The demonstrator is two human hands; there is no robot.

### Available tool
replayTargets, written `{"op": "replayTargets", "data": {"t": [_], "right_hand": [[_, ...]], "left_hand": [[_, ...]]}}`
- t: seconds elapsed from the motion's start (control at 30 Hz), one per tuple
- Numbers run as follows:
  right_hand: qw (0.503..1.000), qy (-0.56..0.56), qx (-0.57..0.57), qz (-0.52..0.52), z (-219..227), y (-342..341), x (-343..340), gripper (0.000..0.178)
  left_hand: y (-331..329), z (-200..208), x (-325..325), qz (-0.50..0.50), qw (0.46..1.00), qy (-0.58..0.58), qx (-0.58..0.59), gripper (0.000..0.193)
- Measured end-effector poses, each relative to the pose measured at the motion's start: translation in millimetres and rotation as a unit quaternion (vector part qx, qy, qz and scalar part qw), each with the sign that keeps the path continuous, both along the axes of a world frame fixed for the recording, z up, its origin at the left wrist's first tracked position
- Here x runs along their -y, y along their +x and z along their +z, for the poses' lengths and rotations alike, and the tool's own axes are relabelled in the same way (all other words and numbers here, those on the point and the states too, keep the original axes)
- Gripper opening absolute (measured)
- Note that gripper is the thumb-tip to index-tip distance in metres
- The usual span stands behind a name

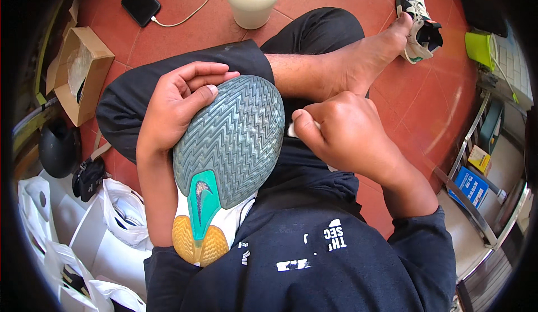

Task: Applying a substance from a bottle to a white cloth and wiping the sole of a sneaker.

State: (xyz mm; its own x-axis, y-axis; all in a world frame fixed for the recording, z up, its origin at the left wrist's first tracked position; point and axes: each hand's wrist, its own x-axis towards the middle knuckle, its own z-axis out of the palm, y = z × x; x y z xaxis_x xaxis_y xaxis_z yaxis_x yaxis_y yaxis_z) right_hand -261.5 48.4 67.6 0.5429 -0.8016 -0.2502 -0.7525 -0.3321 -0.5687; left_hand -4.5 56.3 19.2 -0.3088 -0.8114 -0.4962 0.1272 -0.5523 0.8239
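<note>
A sneaker (pixel 235 132) lies over my lap with its sole up: grey zigzag tread at the toe, a green middle and a tan heel. My left hand (pixel 179 102) grips its toe end from the left, thumb on the sole's edge and fingers around the far side. To the right of the sneaker, apart from it, my right hand (pixel 344 130) is closed in a fist. A bit of something white (pixel 292 130) pokes out from that fist; most of it is hidden. The other sneaker (pixel 419 31) rests on the red floor beyond my bare foot.
A white plastic jug (pixel 253 1) stands ahead of my crossed legs. A black phone-like device (pixel 140 5) with a white cable lies at the far left. Nearby are an open cardboard box (pixel 92 76), white bags (pixel 120 211) on the left, and a metal rack (pixel 465 200) on the right.
</note>
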Motion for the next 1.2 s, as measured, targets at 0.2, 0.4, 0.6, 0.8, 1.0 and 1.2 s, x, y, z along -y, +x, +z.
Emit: {"op": "replayTargets", "data": {"t": [0.2,0.4,0.6,0.8,1.0,1.2], "right_hand": [[1.000,-0.003,0.002,0.029,4,8,-7,0.037],[0.994,-0.062,-0.071,0.052,10,23,-19,0.037],[0.993,-0.036,-0.094,0.069,15,23,-18,0.033],[0.993,0.055,0.015,-0.107,5,-4,-3,0.036],[0.987,0.082,0.060,-0.129,-3,-22,-9,0.034],[0.990,0.101,0.015,-0.099,-6,-8,-15,0.032]], "left_hand": [[-1,1,-1,0.018,1.000,0.006,-0.018,0.032],[-2,1,0,0.015,1.000,0.004,-0.002,0.033],[-2,-1,0,0.012,1.000,0.001,0.014,0.033],[-1,1,-1,0.024,1.000,0.009,-0.012,0.033],[0,1,-1,0.019,1.000,0.001,-0.022,0.033],[-2,2,0,0.016,1.000,0.010,-0.016,0.034]]}}
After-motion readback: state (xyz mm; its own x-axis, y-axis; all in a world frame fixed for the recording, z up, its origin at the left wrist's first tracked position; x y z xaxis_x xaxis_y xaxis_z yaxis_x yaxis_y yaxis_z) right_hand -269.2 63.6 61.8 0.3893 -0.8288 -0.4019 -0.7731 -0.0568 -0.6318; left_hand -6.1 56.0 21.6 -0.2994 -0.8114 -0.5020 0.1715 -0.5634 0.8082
